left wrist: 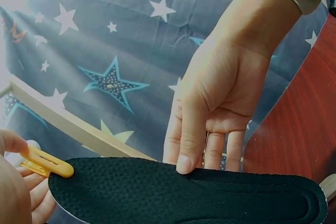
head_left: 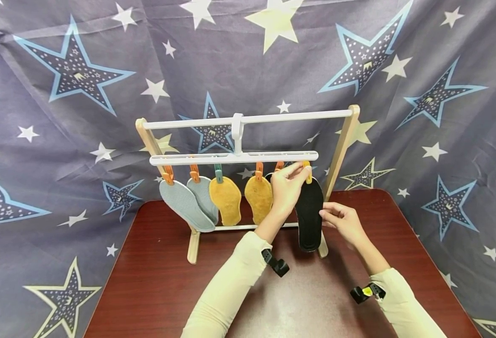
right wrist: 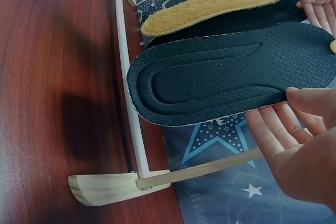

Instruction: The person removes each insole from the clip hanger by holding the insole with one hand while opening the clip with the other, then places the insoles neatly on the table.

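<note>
A black insole point(head_left: 309, 213) hangs at the right end of a white hanger point(head_left: 235, 158), its top edge in a yellow clip point(head_left: 308, 173). My left hand point(head_left: 287, 185) pinches that clip between thumb and fingers. My right hand point(head_left: 344, 220) holds the insole's right edge, thumb on the front and fingers behind, as the right wrist view shows. Behind my left hand another black insole point(right wrist: 231, 24) is mostly hidden. Farther left hang two yellow fuzzy insoles, one point(head_left: 258, 199) under an orange clip point(head_left: 259, 172) and one point(head_left: 225, 201) under a green clip point(head_left: 218, 173).
Two grey insoles, a front one point(head_left: 186, 204) and a rear one point(head_left: 205, 197), hang at the hanger's left end from orange clips. The hanger hooks over the top bar point(head_left: 294, 116) of a wood-and-white rack. This stands on a reddish-brown table point(head_left: 155, 281) before a star-patterned curtain point(head_left: 252, 65).
</note>
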The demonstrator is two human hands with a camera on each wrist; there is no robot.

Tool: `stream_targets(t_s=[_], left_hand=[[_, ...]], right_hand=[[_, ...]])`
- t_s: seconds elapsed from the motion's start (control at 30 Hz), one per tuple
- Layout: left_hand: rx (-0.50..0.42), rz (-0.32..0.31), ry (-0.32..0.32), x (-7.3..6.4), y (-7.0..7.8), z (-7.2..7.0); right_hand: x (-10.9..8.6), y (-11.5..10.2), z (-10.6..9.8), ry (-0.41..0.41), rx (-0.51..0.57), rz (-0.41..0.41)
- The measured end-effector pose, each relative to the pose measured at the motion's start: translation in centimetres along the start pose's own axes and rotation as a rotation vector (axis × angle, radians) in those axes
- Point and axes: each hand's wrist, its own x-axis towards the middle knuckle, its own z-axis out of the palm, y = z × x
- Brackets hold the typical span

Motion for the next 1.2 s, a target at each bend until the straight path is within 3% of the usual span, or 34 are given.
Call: stream_targets(t_s=[0.5,0.93,1.2], left_hand=[[0.025,0.001,0.029,-0.2,-0.2,0.0],[0.040,0.100,0.032,0.3,-0.6,-0.2],[0.053,0.092,0.029,0.0,-0.7,-0.2]], right_hand=[[0.4,0.0,-0.1,-0.012,-0.075,0.018],[2.2,0.0,-0.2,-0.027,-0.141,0.009],[2.2,0.1,-0.1,-0.049,-0.130,0.022]])
